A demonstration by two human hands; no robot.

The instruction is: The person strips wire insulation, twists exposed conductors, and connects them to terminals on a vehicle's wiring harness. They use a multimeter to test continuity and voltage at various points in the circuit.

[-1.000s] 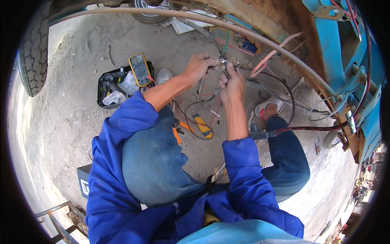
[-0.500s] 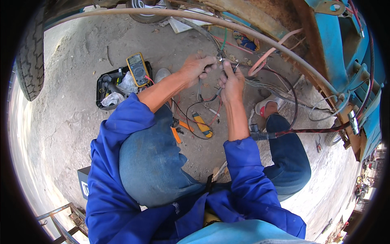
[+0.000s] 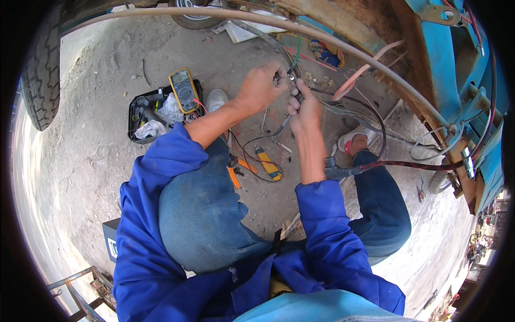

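My left hand (image 3: 261, 87) is closed in a pinch beside my right hand, fingertips at a small shiny metal piece (image 3: 292, 79). What the left fingers hold is mostly hidden; something thin and dark shows at their tips. My right hand (image 3: 307, 107) grips a dark cable (image 3: 348, 97) close to that metal piece, thumb on top. Just beyond the hands a green wire (image 3: 297, 52) runs up from the same spot. Below them, a grey cable (image 3: 280, 129) and thin black and red leads hang or lie over the ground.
A yellow multimeter (image 3: 183, 89) rests on a black toolbox (image 3: 134, 121) at left. Orange-handled pliers (image 3: 233, 177) and a yellow-grey tool (image 3: 268, 163) lie between my legs. A blue and rusty frame (image 3: 434, 59) stands at right, a pinkish hose (image 3: 354, 80) curving before it. A tyre (image 3: 42, 75) is far left.
My left hand has turned, its fingers now higher and curled around the tip area. The right hand has shifted slightly. A black connector near my right forearm has moved a little left and up.
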